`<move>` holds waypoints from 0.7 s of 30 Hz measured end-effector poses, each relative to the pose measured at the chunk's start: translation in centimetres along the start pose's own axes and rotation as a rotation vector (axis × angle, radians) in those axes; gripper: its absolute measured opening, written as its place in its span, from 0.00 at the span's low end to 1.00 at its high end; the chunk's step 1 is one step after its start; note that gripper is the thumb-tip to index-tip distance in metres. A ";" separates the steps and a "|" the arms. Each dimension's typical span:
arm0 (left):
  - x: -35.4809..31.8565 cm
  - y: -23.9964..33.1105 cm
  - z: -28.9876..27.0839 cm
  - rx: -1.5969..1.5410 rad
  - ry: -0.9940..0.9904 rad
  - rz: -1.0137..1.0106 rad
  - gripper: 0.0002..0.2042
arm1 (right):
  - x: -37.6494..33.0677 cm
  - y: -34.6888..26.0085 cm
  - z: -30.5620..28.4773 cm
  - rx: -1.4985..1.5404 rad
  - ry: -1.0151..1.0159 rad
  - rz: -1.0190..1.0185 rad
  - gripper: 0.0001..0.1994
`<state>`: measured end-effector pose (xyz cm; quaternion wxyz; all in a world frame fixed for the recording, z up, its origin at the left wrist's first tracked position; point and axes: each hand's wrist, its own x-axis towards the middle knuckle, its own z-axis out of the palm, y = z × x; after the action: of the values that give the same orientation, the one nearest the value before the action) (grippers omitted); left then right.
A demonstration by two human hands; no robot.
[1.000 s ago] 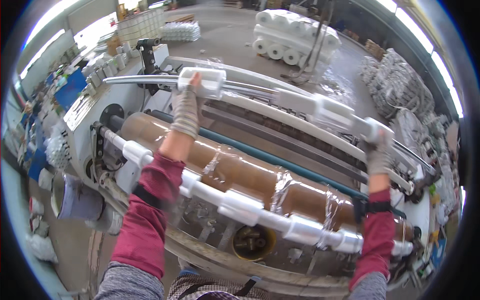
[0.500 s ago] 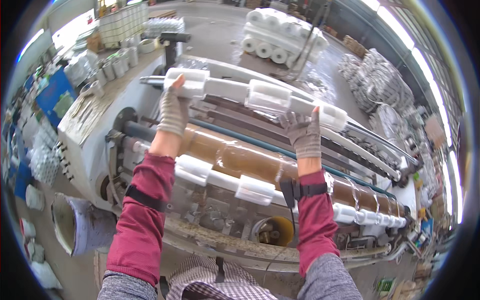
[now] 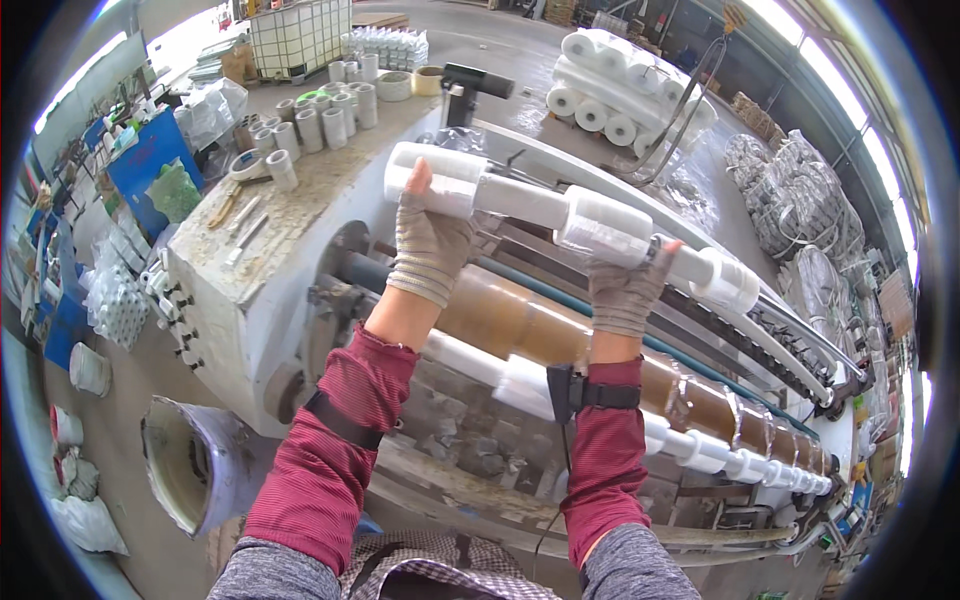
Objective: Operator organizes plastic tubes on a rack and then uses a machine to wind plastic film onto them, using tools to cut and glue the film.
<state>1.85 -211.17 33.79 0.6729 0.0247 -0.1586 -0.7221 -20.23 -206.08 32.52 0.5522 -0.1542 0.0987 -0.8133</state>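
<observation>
Over the far side of a long roller machine, I hold a row of clear-white film rolls [image 3: 605,222] on a white tube [image 3: 525,200]. My left hand [image 3: 432,240], in a grey fingerless glove, is closed round the leftmost film roll [image 3: 455,170], its thumb on top. Gloved alike, my right hand [image 3: 628,290] is closed round the tube from below, between the second roll and the third film roll [image 3: 725,280]. Its fingers are partly hidden. Beneath my hands runs a wide brown roller [image 3: 515,310], and nearer me lies a second row of film rolls [image 3: 525,385].
Several cardboard cores [image 3: 335,125] stand on the machine's white end housing [image 3: 255,240]. A lilac bin [image 3: 205,465] sits on the floor at left. A hanging hook [image 3: 690,100] is near stacked large film rolls [image 3: 600,95]; wrapped bundles [image 3: 800,195] lie at far right.
The view has swung left. The metal rod end that stuck out left of the held rolls no longer shows. My right hand has come closer to my left and wraps round the tube.
</observation>
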 end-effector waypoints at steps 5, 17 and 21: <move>0.7 5.9 -1.9 -0.013 -0.011 -0.085 0.26 | -1.1 6.5 2.1 -0.169 -0.128 -0.043 0.34; -21.8 42.2 -12.0 0.461 0.369 0.538 0.28 | -21.7 39.7 12.8 -0.400 -0.216 0.617 0.29; -38.8 47.7 -17.1 0.583 0.806 0.729 0.31 | -35.4 46.0 9.5 -0.610 -0.267 0.975 0.31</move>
<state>55.72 -178.59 23.15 0.8490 0.4228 -0.0811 -0.3065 35.23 -190.19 21.12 0.8009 -0.3437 0.3173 -0.3740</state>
